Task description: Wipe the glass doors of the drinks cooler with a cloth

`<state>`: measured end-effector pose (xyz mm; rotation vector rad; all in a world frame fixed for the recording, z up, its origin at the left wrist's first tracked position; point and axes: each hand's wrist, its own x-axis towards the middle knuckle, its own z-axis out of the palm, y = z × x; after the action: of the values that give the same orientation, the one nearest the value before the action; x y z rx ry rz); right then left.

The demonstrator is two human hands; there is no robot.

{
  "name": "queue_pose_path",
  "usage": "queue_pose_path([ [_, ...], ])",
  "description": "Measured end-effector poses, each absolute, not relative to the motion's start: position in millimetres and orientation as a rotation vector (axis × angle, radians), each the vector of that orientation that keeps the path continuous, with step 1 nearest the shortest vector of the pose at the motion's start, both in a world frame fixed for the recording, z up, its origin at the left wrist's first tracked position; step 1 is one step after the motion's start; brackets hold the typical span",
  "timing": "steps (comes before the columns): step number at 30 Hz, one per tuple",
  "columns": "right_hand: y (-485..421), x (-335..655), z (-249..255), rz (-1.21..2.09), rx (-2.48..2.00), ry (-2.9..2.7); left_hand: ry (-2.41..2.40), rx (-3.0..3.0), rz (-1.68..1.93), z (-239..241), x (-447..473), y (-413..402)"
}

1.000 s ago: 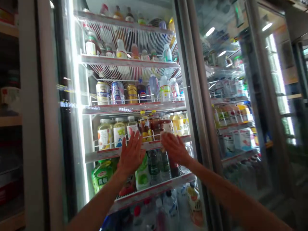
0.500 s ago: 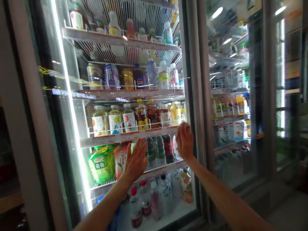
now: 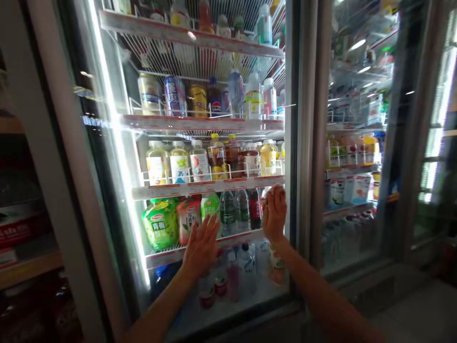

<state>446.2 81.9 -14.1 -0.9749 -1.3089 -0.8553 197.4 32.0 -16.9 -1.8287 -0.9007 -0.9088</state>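
My left hand (image 3: 200, 247) is open, fingers stretched out and palm toward the glass door (image 3: 246, 290) of a lit drinks cooler. It is in front of a red drink pack (image 3: 188, 216) and a green-white pack (image 3: 210, 206). Farther right, near the door's metal frame, my right hand (image 3: 274, 214) has its fingers bent around what looks like a crumpled cloth (image 3: 264, 202), mostly hidden by the fingers. The cloth appears to be against the glass. Dark-labelled bottles (image 3: 242, 209) stand behind the glass between my hands.
Wire shelves behind the glass carry juice bottles (image 3: 157, 162), cans (image 3: 174, 95) and a large green pack (image 3: 160, 226). A thick metal door frame (image 3: 310, 143) separates this door from another cooler door (image 3: 357, 238) at right. Shelving (image 3: 30, 269) stands at the left edge.
The view has shifted, so the shelves sit higher and slightly farther right in it. Against the shelves, both hands are lower on the glass. The left hand stays flat, the right bent.
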Motion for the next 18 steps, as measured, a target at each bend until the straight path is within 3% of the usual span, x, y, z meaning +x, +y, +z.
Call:
queue_pose_path([
  [5,67.9,462.6,-64.5,-0.84,-1.025,-1.557,-0.89,-1.876,-0.882,-37.0,197.1,23.3],
  [11,84.4,487.6,6.3,-0.899,-0.985,-1.28,-0.972,-1.875,-0.926,-40.5,198.1,21.6],
  [18,52.3,408.8,-68.3,-0.929,-0.828,-1.921,-1.038,-1.843,-0.877,-47.7,181.0,12.2],
])
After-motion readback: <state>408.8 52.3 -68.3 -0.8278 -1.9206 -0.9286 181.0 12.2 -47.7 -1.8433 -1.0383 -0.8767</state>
